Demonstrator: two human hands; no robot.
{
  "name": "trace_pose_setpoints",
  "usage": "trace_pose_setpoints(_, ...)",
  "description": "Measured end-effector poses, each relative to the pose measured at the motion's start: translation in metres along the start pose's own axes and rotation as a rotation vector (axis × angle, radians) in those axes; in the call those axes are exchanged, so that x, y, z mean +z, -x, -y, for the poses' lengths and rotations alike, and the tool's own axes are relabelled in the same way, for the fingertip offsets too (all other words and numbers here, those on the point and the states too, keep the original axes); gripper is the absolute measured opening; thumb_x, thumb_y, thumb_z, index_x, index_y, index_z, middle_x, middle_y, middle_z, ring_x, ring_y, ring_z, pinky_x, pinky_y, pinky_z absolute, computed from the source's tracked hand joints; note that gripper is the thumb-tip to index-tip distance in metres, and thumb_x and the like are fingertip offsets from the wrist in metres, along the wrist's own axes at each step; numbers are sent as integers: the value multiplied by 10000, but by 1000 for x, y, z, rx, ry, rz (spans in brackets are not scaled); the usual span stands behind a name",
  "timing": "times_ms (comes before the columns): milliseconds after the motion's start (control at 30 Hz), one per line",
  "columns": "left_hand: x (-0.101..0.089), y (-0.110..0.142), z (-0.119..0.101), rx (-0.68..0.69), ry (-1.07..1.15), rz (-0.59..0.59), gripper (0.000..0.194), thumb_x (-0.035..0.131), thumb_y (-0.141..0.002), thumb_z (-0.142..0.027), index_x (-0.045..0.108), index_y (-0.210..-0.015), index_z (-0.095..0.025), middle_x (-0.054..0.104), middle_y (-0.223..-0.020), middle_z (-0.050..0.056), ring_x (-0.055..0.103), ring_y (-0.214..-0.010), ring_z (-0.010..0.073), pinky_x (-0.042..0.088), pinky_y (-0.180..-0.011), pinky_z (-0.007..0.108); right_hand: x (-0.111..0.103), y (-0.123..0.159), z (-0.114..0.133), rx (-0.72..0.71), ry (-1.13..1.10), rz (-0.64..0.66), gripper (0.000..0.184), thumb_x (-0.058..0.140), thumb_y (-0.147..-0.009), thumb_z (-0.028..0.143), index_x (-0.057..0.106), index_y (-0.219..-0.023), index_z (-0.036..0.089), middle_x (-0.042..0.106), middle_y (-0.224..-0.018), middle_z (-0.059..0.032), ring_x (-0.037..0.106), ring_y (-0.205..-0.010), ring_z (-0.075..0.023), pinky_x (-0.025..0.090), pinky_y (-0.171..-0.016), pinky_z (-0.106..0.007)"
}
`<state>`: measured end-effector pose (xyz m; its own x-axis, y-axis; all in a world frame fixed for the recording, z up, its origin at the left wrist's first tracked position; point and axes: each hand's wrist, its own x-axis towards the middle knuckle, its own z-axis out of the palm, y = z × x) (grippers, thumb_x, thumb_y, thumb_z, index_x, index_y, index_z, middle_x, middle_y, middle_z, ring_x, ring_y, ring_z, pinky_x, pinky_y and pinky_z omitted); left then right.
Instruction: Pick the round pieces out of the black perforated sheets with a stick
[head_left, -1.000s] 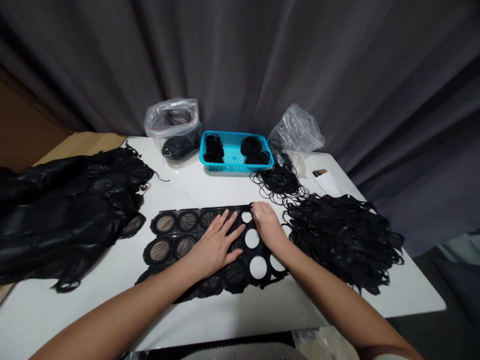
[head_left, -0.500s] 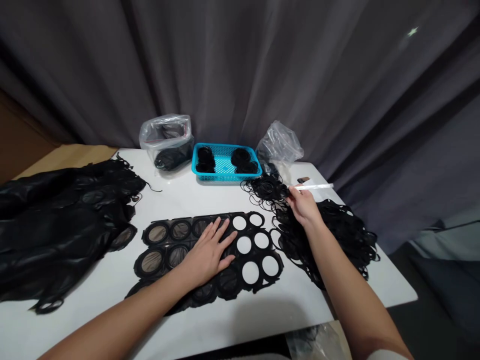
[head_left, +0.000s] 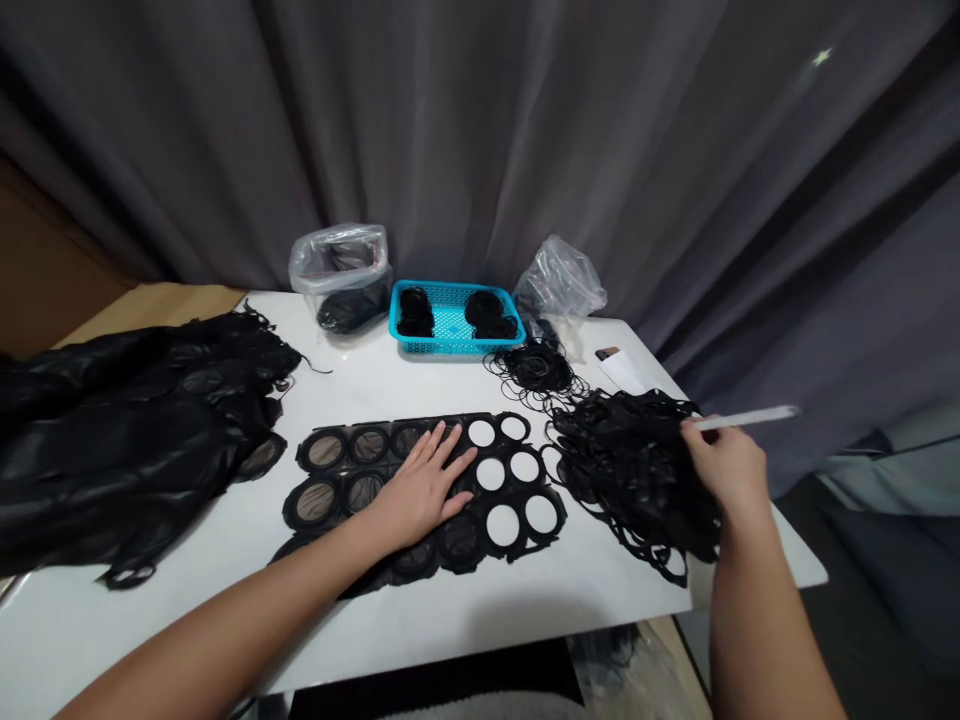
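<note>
1. Left hand (head_left: 420,490): fingers spread wide, pressed flat on a black punched sheet (head_left: 461,538). Empty round holes (head_left: 490,474) lie just past the fingertips.
2. Right hand (head_left: 726,468): fingers pinched narrow on a white strip (head_left: 742,419), which sticks out past the fingertips.
3. Tangled black scraps (head_left: 630,470): just left of the right fingers, touching them.
4. Blue plastic basket (head_left: 450,350) holding black coils (head_left: 415,313): well beyond the left fingertips.
</note>
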<state>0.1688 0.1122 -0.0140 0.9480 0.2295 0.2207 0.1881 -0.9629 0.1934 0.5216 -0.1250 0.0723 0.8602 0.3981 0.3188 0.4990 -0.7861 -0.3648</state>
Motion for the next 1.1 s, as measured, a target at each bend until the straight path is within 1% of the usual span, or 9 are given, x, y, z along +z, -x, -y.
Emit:
trace_pose_setpoints(100, -5, 9, 2, 4, 23, 22, 619, 564, -964, -500, 424, -1471, -174, 278, -1599, 190, 216, -1487, 375, 278, -1175, 544, -13, 3, 14, 16, -72, -107, 65, 606, -779, 268, 613, -731, 225, 656, -742, -132, 594, -730, -267, 433, -704, -399)
trace_pose_setpoints(167, -8, 18, 6, -3, 25, 30, 638, 541, -964, -541, 408, -1481, -191, 269, -1605, 180, 213, -1488, 375, 260, -1178, 555, -15, 8, 38, -37, -258, -175, 88, 622, -783, 313, 632, -778, 226, 665, -757, -104, 614, -721, -250, 458, -705, -383)
trace_pose_setpoints(200, -10, 22, 7, -7, 23, 36, 635, 525, -969, -552, 401, -1486, -206, 265, -1609, 169, 210, -1490, 373, 253, -1179, 558, -12, 13, 53, -68, -387, -152, 120, 640, -783, 344, 641, -801, 225, 662, -745, -79, 621, -693, -236, 472, -690, -371)
trace_pose_setpoints(233, -12, 27, 9, -11, 21, 41, 628, 510, -974, -558, 396, -1490, -219, 260, -1613, 159, 209, -1491, 371, 250, -1181, 557, -6, 19, 71, -104, -551, -72, 158, 657, -787, 378, 643, -819, 224, 661, -735, -57, 631, -668, -222, 487, -669, -355)
trace_pose_setpoints(300, -15, 33, 12, -13, 18, 51, 615, 486, -986, -557, 386, -1497, -231, 249, -1620, 145, 209, -1493, 360, 251, -1184, 544, 14, 35, 109, -193, -794, 217, 207, 689, -792, 421, 644, -828, 222, 669, -744, -35, 654, -669, -206, 519, -660, -334)
trace_pose_setpoints(433, -19, 37, 15, -18, 30, 47, 613, 487, -993, -534, 379, -1501, -207, 248, -1619, 148, 220, -1496, 333, 257, -1193, 516, 70, 69, 173, -242, -1019, 836, 239, 718, -795, 434, 594, -798, 230, 696, -754, -26, 697, -727, -210, 560, -708, -341)
trace_pose_setpoints(533, -22, 38, 15, -21, 39, 60, 619, 525, -982, -510, 392, -1491, -185, 253, -1614, 165, 215, -1498, 329, 265, -1192, 507, 101, 85, 196, -250, -1051, 1045, 252, 703, -807, 437, 584, -792, 215, 722, -861, -47, 712, -815, -207, 557, -772, -345)
trace_pose_setpoints(733, -24, 41, 14, -66, 35, 103, 649, 593, -949, -496, 389, -1498, -215, 212, -1624, 176, 168, -1499, 372, 228, -1186, 562, 120, 90, 204, -536, -823, 1010, 154, 637, -853, 347, 643, -823, 196, 722, -970, -55, 655, -833, -180, 497, -769, -314)
trace_pose_setpoints(1100, -18, 42, 13, -72, 47, 75, 642, 556, -968, -501, 361, -1513, -225, 150, -1642, 156, 101, -1513, 360, 176, -1198, 565, 124, 89, 205, -602, -746, 994, 116, 609, -872, 279, 627, -792, 197, 718, -971, -53, 641, -842, -184, 483, -774, -316)
